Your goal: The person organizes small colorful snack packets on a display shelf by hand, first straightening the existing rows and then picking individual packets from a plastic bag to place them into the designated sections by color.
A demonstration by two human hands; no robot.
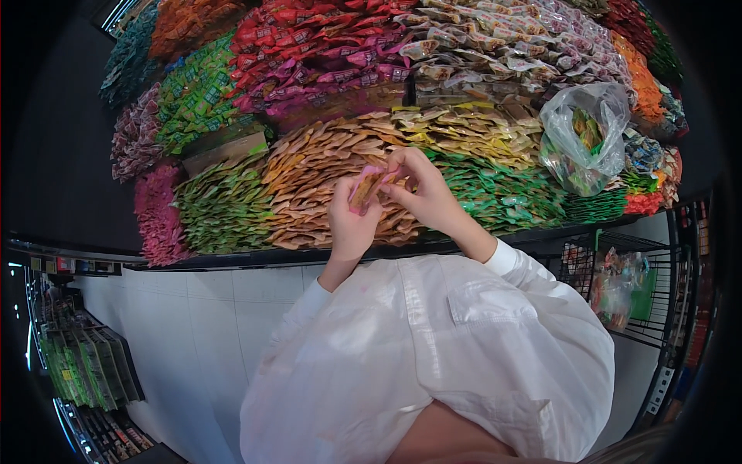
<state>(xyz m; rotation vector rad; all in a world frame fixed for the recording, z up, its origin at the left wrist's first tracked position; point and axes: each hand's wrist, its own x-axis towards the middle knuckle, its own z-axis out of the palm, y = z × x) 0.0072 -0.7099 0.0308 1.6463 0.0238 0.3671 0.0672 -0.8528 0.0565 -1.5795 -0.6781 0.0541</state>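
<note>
Just above the front edge of a display of wrapped snacks, my left hand [355, 223] holds a small pink-edged snack packet [367, 188] with a brownish middle. The fingertips of my right hand [422, 188] pinch the packet's upper right side. Below and behind both hands lie rows of orange-brown packets [324, 151]. Green packets [498, 188] fill the rows to the right of my right hand, with yellow packets [481, 124] above them. A clear plastic bag [585, 136] with some green and yellow packets in it rests on the display at the right.
Red packets [272, 35] and white packets [510, 35] are heaped at the back. The display's black edge [232, 259] runs before my body. A black wire shopping cart [655, 290] holding bagged goods stands at the right; a rack of green packages [87, 365] stands at the lower left.
</note>
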